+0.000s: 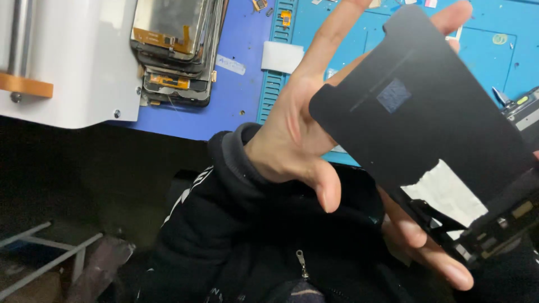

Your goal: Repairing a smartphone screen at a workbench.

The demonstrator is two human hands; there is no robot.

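Holding a thin black sheet up in front of the chest, clear of the counter, the person has the left hand spread open behind it, fingers fanned against its back and thumb hanging free. The right hand comes in from below at the sheet's lower edge, fingers curled under a dark phone part there; whether they pinch it I cannot tell. The sheet looks light, flat and flexible, likely to crease or smudge, so its edges seem the safest hold. A white torn patch shows near its lower corner. Toward the counter's far left edge lies a stack of phone screens.
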